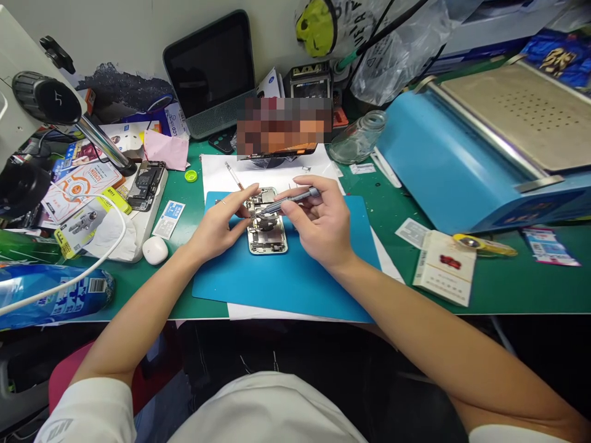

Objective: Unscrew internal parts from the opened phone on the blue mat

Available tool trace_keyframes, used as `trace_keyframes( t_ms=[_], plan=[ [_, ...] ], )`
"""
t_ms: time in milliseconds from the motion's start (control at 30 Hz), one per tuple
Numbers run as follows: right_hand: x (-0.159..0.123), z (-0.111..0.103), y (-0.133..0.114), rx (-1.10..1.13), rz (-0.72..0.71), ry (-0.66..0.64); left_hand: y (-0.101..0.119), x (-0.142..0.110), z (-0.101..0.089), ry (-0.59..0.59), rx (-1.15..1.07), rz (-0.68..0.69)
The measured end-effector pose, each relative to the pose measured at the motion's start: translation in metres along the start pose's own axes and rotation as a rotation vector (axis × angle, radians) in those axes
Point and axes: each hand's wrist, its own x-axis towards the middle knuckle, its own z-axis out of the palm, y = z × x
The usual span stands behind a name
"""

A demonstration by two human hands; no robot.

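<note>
An opened smartphone (pixel 268 241), its inner parts bare, lies on a blue work mat (pixel 318 286). My left hand (pixel 221 224) is at the phone's left edge, with thumb and fingers bent against it; the fingertips partly cover the upper part. In my right hand (pixel 325 224) is a slim grey screwdriver (pixel 298 198), pinched between thumb and fingers. It slants down to the left, its tip over the middle of the phone near my left fingertips. Whether the tip touches a screw is too small to tell.
White paper (pixel 217 169) lies under the mat. To the right stand a blue machine with a metal plate (pixel 530 111), a glass jar (pixel 360 138) and a cigarette box (pixel 446 267). A white earbud case (pixel 155 250), another phone's parts (pixel 146 184) and a blue bottle (pixel 60 289) are left.
</note>
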Motion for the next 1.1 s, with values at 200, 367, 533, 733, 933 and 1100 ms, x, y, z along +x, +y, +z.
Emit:
trace_keyframes(
  t_ms=[200, 367, 533, 733, 933, 1100],
  plan=[
    [-0.0003, -0.0006, -0.0005, -0.027, 0.001, -0.001, -0.0009, -0.0002, 0.0011, 0.007, -0.021, 0.002],
    [-0.0006, -0.0011, -0.0005, -0.030, 0.010, -0.015, 0.0003, 0.0000, -0.0001, 0.002, -0.013, -0.002],
    [-0.0010, -0.0009, -0.0007, -0.023, 0.017, -0.013, -0.0001, 0.0002, 0.0000, 0.013, -0.010, 0.009],
    [-0.0009, -0.0007, -0.0011, -0.027, 0.005, -0.021, 0.0012, 0.0002, -0.0002, 0.014, -0.009, 0.017],
    [-0.0010, -0.0007, 0.0008, -0.050, -0.001, -0.006, 0.0045, 0.0006, -0.0006, 0.013, 0.019, 0.024],
    [-0.0017, -0.0014, 0.0028, -0.072, 0.023, 0.027, 0.0063, 0.0013, -0.0009, 0.010, 0.057, 0.041]
  ],
)
